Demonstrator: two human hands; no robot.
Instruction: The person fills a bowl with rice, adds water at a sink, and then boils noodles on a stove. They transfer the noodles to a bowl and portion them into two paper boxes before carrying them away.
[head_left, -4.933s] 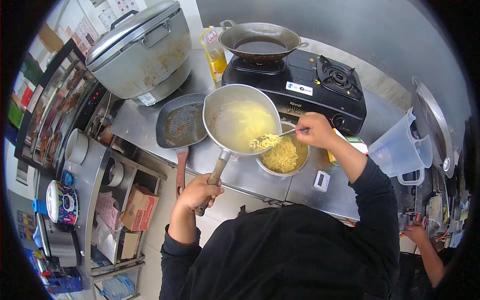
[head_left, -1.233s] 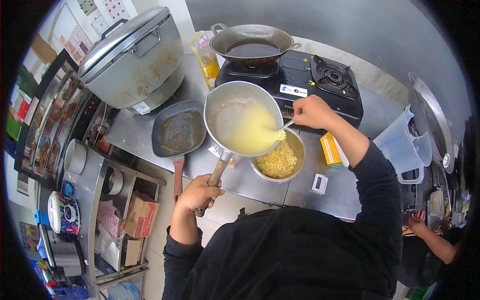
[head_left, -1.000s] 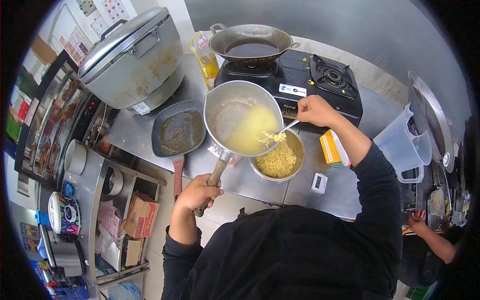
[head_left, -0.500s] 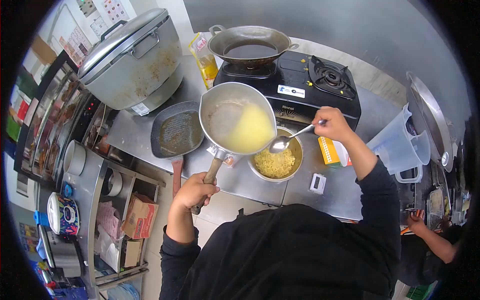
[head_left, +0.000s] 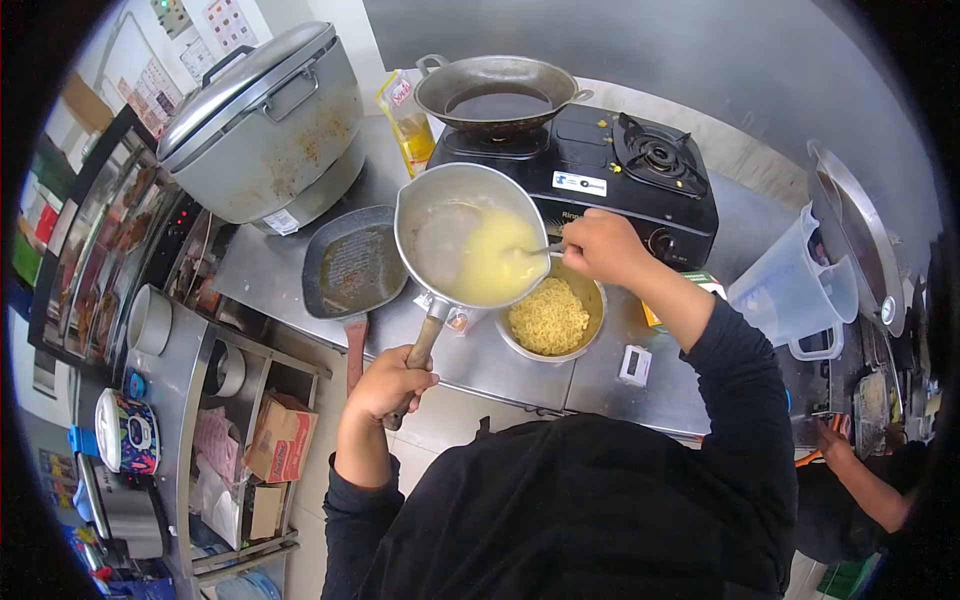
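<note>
My left hand (head_left: 392, 385) is closed round the wooden handle of a metal saucepan (head_left: 425, 225), held above the counter. Pale yellow liquid (head_left: 488, 265) pools at the pan's right side, suggesting a tilt. A metal spoon (head_left: 546, 250) is pinched in my right hand (head_left: 603, 245) at the pan's right rim; its bowl end is in the liquid. Below and to the right stands a metal pot (head_left: 601, 305) of instant noodles (head_left: 548, 318), partly covered by the saucepan. A white timer-like device (head_left: 635, 365) and a yellow-green box (head_left: 655, 318), half hidden by my forearm, lie close by.
A black gas stove (head_left: 580, 150) carries a wok (head_left: 540, 78) of dark liquid. A grill pan (head_left: 355, 265), an oil pouch (head_left: 408, 125) and a large rice cooker (head_left: 280, 150) stand left. A plastic jug (head_left: 785, 275) is right, near another person's arm (head_left: 865, 485).
My right hand has moved left and the spoon has gone from above the noodles into the saucepan's liquid. The saucepan and my left hand have stayed nearly still.
</note>
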